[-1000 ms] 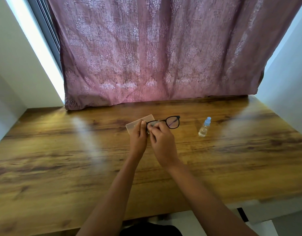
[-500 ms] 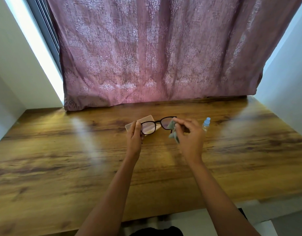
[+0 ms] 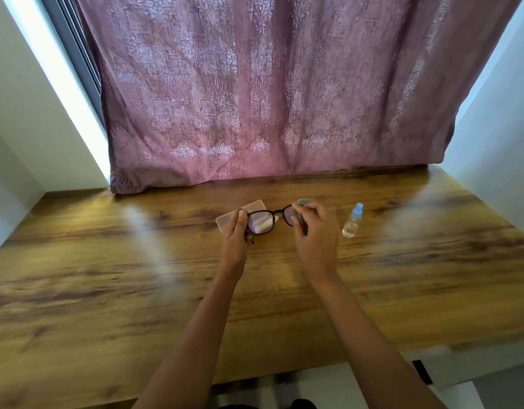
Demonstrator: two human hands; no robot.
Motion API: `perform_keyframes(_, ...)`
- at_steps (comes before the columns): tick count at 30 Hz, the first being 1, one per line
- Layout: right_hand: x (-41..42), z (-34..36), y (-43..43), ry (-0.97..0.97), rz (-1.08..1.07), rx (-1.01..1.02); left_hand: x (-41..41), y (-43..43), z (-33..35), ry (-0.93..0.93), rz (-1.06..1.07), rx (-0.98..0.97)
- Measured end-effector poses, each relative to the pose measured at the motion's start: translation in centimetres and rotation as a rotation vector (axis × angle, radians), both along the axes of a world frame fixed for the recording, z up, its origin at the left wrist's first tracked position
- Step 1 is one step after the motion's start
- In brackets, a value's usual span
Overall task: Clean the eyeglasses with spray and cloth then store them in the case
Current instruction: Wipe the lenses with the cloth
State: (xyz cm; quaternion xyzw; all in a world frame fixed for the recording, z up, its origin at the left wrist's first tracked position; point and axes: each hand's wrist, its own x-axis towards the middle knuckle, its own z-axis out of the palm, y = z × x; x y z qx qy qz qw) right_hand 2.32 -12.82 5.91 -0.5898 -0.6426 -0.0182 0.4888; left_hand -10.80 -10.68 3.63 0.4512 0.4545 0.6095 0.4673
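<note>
Black-framed eyeglasses (image 3: 262, 221) are held up above the wooden table (image 3: 107, 276). My left hand (image 3: 235, 239) grips their left end beside the left lens. My right hand (image 3: 315, 231) pinches a grey-green cloth (image 3: 302, 203) around the right lens, which is mostly hidden by fingers and cloth. A pale beige case (image 3: 228, 221) lies flat on the table just behind my left hand, partly covered by it. A small clear spray bottle (image 3: 352, 221) with a light blue cap stands to the right of my right hand.
A mauve patterned curtain (image 3: 269, 98) hangs along the table's back edge. White walls close in on both sides. The table's front edge runs just above the bottom of the view, with white furniture (image 3: 343, 385) below it.
A second ago both hands were close together at the left lens. My right hand has moved with the cloth to the right lens, and the left lens is now uncovered.
</note>
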Motion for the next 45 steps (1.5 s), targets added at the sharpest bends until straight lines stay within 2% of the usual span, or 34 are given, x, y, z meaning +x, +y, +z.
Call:
perform_keyframes(6,-0.2,-0.9,-1.2,-0.113,0.106,-0.028,0.1,-0.1,-0.3,-0.02,0.008,-0.016)
perform_keyframes(13,1.9,-0.1,-0.5,0.126,0.002,-0.078,0.2,-0.3,-0.1,-0.04,0.0,-0.017)
perform_keyframes(17,0.9,0.5,-0.2,0.036,-0.006,-0.058,0.5,-0.2,-0.1,-0.041,0.003,-0.014)
perform_keyframes(24,0.3,-0.7,-1.3,-0.101,0.132,-0.074,0.1,-0.2,-0.1,-0.052,0.01,-0.005)
perform_keyframes(32,1.8,0.0,-0.3,0.041,-0.015,-0.019,0.2,-0.2,0.4,-0.088,-0.003,-0.018)
perform_keyframes(41,-0.9,-1.5,-1.2,-0.096,0.089,-0.117,-0.1,-0.7,0.4,-0.097,0.022,-0.046)
perform_keyframes(45,0.6,-1.7,-1.4,-0.054,0.059,-0.118,-0.6,-0.7,0.2,-0.091,0.025,-0.047)
